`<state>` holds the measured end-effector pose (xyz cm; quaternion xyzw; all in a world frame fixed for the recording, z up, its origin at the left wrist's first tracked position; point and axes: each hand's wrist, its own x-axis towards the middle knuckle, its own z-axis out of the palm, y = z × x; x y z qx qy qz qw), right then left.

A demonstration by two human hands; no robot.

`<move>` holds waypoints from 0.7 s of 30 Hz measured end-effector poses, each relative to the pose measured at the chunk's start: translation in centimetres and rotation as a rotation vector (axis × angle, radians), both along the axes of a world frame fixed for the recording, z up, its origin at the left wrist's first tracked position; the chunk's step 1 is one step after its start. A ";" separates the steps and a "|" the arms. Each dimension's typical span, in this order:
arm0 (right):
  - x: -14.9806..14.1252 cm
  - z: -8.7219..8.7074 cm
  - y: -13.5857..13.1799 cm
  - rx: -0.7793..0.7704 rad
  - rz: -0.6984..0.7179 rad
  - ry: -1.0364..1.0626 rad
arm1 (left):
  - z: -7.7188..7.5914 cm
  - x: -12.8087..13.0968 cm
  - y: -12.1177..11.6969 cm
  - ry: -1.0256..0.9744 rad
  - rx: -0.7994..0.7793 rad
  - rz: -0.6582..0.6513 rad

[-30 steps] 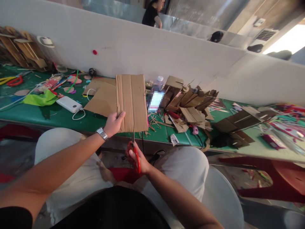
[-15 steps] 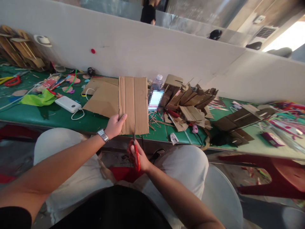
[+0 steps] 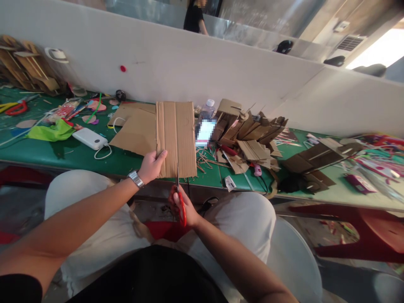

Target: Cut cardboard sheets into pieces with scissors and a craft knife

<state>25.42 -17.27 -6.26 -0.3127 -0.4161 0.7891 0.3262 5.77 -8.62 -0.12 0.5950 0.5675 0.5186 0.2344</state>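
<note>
My left hand (image 3: 152, 165) grips the lower left edge of a rectangular sheet of brown corrugated cardboard (image 3: 176, 136) and holds it upright above my lap. My right hand (image 3: 184, 206) is closed round the red handles of a pair of scissors (image 3: 179, 197). The scissor blades point up and bite into the bottom edge of the sheet. I wear a metal watch on my left wrist.
A green table (image 3: 78, 155) runs across in front, littered with cardboard pieces (image 3: 249, 136), a white power bank (image 3: 90, 138), a water bottle (image 3: 206, 111), green cloth (image 3: 52, 131) and craft scraps. A white partition stands behind it. A red stool (image 3: 362, 235) is at right. Another person stands far back.
The scissor blades have gone a little higher into the bottom edge of the cardboard. Both hands otherwise stay in place.
</note>
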 end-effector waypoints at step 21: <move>-0.3 0.0 -0.2 0.086 0.001 -0.092 | -0.6 -0.1 0.2 0.011 -0.026 0.014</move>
